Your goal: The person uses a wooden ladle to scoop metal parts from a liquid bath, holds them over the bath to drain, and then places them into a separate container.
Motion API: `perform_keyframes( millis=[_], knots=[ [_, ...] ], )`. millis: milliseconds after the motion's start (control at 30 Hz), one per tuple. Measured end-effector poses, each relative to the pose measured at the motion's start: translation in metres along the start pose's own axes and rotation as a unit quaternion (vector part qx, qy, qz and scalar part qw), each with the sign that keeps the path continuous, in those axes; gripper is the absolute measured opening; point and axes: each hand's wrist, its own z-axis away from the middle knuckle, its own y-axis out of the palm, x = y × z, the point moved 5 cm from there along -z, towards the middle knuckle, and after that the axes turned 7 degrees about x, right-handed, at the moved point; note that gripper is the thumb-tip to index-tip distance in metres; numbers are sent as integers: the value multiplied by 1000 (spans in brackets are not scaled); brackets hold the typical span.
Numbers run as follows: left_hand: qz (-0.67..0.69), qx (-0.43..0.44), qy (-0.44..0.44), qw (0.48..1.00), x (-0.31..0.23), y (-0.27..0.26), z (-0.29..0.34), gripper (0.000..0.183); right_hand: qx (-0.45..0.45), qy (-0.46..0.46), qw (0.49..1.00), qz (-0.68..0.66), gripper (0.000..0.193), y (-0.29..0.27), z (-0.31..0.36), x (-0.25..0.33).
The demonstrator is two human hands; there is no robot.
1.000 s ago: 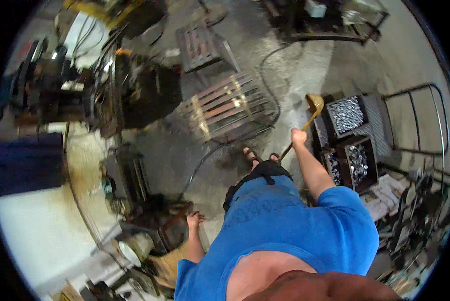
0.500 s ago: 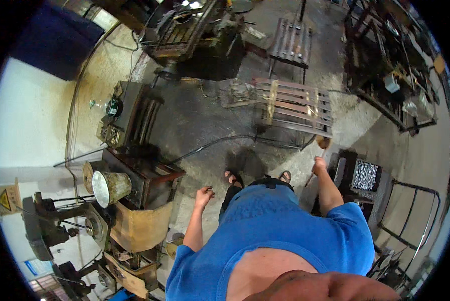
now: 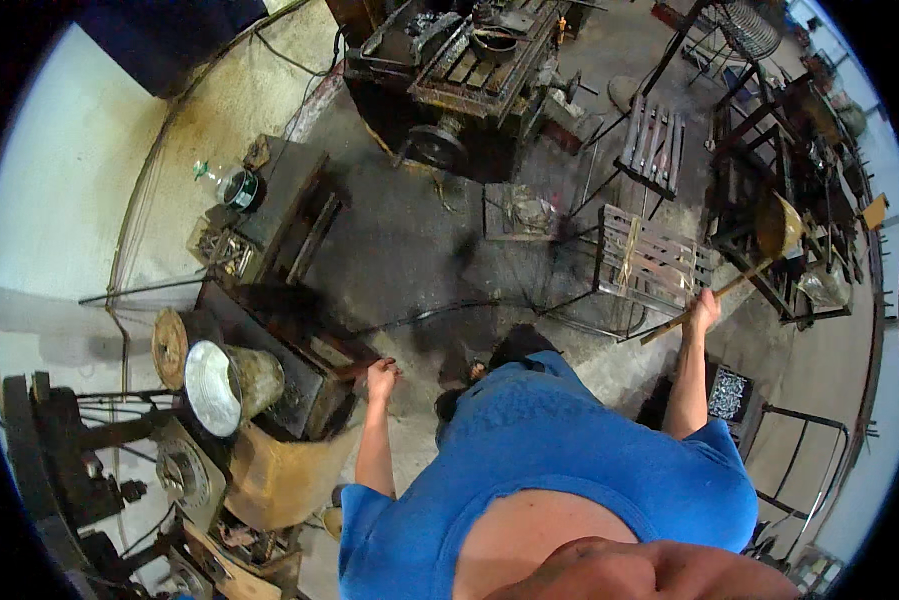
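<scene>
My right hand [image 3: 705, 312] is closed round the wooden shaft of a long-handled tool [image 3: 734, 287]. A rounded, tan, scoop-like head [image 3: 777, 226] tops its far end, out to the right; its exact kind is unclear. Just beyond that hand stands a slatted bench [image 3: 659, 255]. On the other side, my left hand [image 3: 380, 379] hangs with loosely curled fingers beside the corner of a dark metal table [image 3: 314, 400]. Whether anything small lies in those fingers I cannot make out. On that table a metal bucket [image 3: 259, 385] lies tilted, its pale inside showing.
A machine with a handwheel [image 3: 437, 147] stands ahead. Along the left wall are a large clear bottle [image 3: 231, 187] and a cardboard sheet [image 3: 284, 475]. A black cable [image 3: 424, 315] crosses the floor. To the right are a tray of small metal parts [image 3: 731, 393] and a cart handle [image 3: 814, 420].
My view has swung left and moved forward. The right hand has raised the long-handled tool, its head now farther out to the right. My left hand has come closer to the dark metal table.
</scene>
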Motion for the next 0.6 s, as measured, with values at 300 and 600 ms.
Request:
perform_keyframes(
  millis=[300, 600],
  knots=[
    [-100, 95, 82, 987, -133, 1, -127, 29, -14, 24, 994, 105, 26, 157, -52, -117],
    [-103, -6, 43, 994, -195, -110, -186, 32, 99, 149, 978, -107, 10, 309, -40, -131]
  ],
)
